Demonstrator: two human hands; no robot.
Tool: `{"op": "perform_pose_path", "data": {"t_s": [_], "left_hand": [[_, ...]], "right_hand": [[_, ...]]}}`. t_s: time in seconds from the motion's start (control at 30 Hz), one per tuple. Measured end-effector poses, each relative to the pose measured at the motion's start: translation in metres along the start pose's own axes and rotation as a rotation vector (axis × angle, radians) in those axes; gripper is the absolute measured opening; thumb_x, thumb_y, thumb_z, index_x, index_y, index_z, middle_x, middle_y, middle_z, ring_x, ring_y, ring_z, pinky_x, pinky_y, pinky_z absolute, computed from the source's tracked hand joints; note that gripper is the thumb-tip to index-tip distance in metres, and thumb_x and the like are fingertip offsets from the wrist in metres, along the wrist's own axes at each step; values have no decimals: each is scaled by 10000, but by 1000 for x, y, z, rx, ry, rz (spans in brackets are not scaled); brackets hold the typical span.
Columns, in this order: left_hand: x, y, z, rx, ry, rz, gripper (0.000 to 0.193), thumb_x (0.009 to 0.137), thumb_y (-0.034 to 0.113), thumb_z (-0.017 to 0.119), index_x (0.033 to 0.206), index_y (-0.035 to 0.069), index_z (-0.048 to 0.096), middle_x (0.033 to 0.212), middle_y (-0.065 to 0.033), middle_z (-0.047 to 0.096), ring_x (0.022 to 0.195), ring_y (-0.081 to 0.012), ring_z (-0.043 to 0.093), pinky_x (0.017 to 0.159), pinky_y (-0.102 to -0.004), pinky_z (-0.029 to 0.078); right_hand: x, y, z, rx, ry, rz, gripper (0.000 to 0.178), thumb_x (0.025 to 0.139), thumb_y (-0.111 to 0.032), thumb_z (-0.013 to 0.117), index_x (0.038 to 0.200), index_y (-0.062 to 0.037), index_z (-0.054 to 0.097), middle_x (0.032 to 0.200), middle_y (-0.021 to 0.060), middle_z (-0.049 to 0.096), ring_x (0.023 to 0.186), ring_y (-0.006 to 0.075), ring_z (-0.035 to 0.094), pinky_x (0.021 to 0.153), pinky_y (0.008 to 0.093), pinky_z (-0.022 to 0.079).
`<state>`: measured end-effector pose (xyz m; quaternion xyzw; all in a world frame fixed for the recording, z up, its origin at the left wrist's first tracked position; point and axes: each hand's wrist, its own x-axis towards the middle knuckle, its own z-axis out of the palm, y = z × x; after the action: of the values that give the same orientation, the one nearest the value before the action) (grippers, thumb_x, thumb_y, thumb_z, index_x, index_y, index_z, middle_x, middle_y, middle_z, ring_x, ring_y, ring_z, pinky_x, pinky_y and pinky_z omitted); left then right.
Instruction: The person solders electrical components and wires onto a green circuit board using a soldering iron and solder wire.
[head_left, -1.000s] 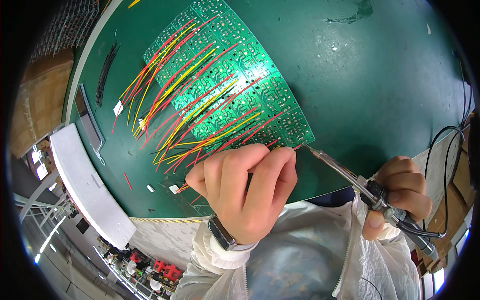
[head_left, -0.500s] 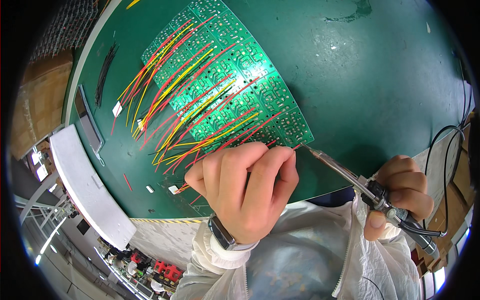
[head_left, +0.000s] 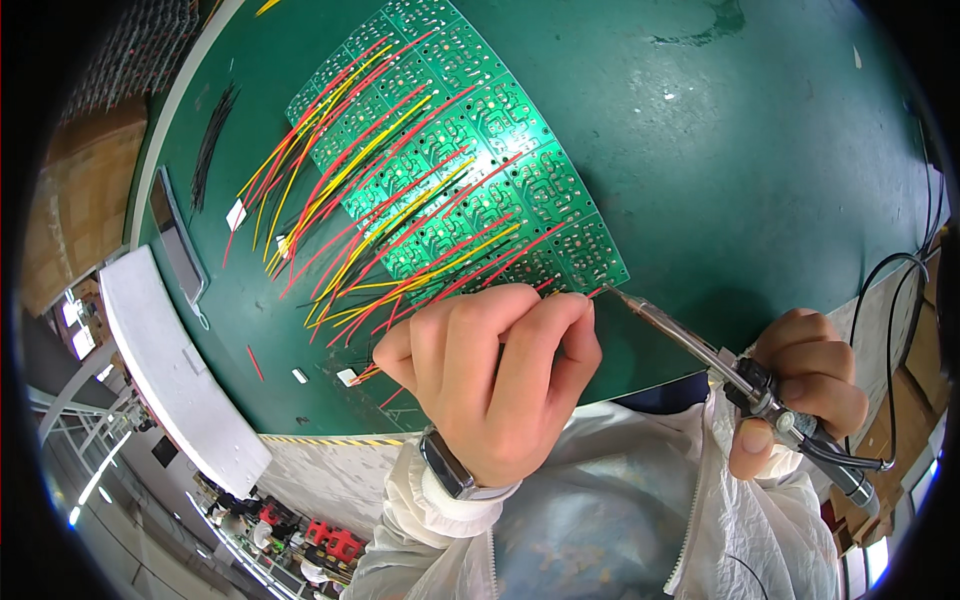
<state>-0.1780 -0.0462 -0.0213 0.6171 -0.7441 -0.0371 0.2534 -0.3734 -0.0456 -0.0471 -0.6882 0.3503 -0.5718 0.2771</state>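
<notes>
A panel of green circuit boards (head_left: pixel 548 195) lies on the table with rows of red, yellow and black wires (head_left: pixel 350 165) across it. At its near edge my left hand (head_left: pixel 495 385) has thumb and index finger pinched on a thin red wire (head_left: pixel 597 292), whose tip shows just past the fingers. My right hand (head_left: pixel 815 385) grips a soldering iron (head_left: pixel 668 325) by its dark handle. The iron's tip points left, at the panel's near right corner beside the red wire's end. Whether tip and wire touch is too small to tell.
The green table (head_left: pixel 700 150) extends to the right of the panel. Left of it lie a bundle of black wires (head_left: pixel 210 150), a dark flat tray-like object (head_left: pixel 180 240) and a loose red wire (head_left: pixel 255 363). A black cable (head_left: pixel 895 350) loops at the right.
The panel with its wires and my left hand have shifted very slightly to the right. My right hand and the soldering iron look almost still.
</notes>
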Motion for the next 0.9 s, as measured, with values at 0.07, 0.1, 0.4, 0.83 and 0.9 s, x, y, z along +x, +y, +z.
{"op": "perform_pose_path", "data": {"t_s": [0.07, 0.1, 0.4, 0.83, 0.9], "left_hand": [[0, 0, 0, -3, 3, -1, 268, 563, 24, 740, 785, 131, 635, 786, 3, 529, 717, -189, 468, 706, -314, 313], [0, 0, 0, 0, -1, -1, 265, 565, 23, 738, 784, 131, 633, 786, 4, 528, 717, -189, 468, 706, -314, 310], [-3, -3, 6, 29, 43, 25, 293, 545, 73, 733, 798, 169, 621, 802, 54, 527, 706, -151, 482, 710, -306, 254], [-2, 2, 3, 22, 5, -7, 265, 571, 36, 736, 786, 140, 623, 795, 13, 510, 725, -185, 464, 704, -315, 290], [0, 3, 2, 28, -4, -7, 261, 578, 41, 737, 790, 141, 624, 799, 14, 508, 730, -184, 465, 709, -317, 291]], "right_hand": [[0, 0, 1, -9, 16, -1, 377, 735, -284, 707, 798, -60, 409, 653, 56, 405, 501, 149, 373, 414, 272, 289], [0, 1, 1, -9, 16, -3, 377, 735, -284, 707, 798, -60, 409, 653, 56, 405, 501, 149, 373, 414, 272, 289], [3, 1, 2, 5, 58, 1, 305, 683, -201, 702, 786, -30, 471, 673, 76, 484, 474, 163, 459, 395, 256, 348], [1, 2, 0, 58, 112, 18, 325, 707, -185, 697, 824, -36, 433, 679, 78, 447, 490, 164, 442, 407, 263, 345], [0, 3, 1, 59, 126, 2, 331, 709, -190, 699, 827, -36, 432, 677, 78, 444, 490, 164, 441, 408, 263, 344]]}}
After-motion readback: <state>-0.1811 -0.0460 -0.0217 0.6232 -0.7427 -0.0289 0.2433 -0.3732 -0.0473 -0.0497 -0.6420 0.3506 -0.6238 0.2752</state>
